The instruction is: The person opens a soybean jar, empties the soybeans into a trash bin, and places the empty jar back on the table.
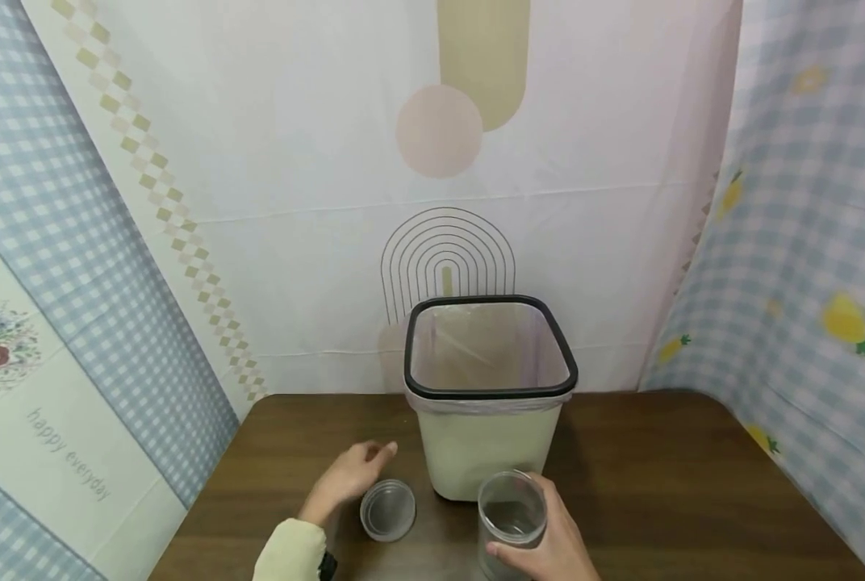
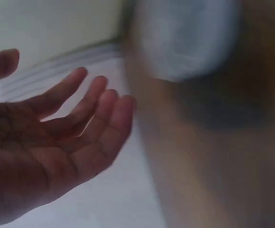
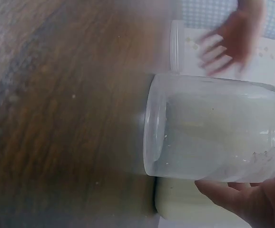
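Note:
A clear plastic jar [image 1: 508,516] without its lid stands at the table's front, right of centre. My right hand [image 1: 552,537] grips it around the side near the rim, thumb in front. In the right wrist view the jar [image 3: 213,128] looks see-through, with a few specks on its wall. My left hand [image 1: 353,472] is in the air, fingers loosely bent and holding nothing; the left wrist view shows the palm of this hand [image 2: 71,137]. Just right of it, a round clear lid [image 1: 388,511] lies flat on the table.
Behind the jar stands a cream trash bin [image 1: 486,444] with a black rim and a clear liner bag. The brown wooden table [image 1: 665,476] runs back to a white printed curtain [image 1: 316,282]. Blue checked cloth [image 1: 803,282] hangs at both sides.

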`<act>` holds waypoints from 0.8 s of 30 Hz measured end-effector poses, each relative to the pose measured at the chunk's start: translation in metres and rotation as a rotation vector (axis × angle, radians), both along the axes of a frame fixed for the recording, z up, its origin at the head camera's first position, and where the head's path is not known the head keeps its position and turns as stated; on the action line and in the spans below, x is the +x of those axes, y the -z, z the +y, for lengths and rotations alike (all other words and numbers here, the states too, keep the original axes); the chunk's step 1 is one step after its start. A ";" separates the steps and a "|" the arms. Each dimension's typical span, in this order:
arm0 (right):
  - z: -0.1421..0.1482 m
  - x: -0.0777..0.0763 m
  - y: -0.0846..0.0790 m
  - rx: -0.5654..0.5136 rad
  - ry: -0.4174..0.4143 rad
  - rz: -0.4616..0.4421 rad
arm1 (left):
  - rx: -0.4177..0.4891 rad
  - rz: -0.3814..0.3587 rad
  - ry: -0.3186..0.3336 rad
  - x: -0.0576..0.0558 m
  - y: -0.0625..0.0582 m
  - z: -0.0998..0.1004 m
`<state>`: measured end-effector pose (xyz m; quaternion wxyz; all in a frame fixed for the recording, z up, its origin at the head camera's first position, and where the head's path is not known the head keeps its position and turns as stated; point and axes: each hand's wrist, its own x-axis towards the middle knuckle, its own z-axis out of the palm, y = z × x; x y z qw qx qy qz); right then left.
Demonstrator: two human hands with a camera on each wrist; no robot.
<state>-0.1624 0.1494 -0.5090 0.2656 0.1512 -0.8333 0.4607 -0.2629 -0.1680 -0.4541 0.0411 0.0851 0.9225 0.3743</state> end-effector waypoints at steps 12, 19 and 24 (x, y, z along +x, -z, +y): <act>-0.007 0.008 0.003 -0.044 -0.006 -0.146 | -0.003 -0.023 0.085 0.036 0.047 0.004; -0.008 0.012 0.003 -0.116 -0.083 -0.159 | -0.029 0.023 0.058 0.044 0.054 0.007; 0.013 0.018 -0.010 -0.222 0.006 -0.017 | -0.123 0.184 -0.122 0.054 0.036 0.015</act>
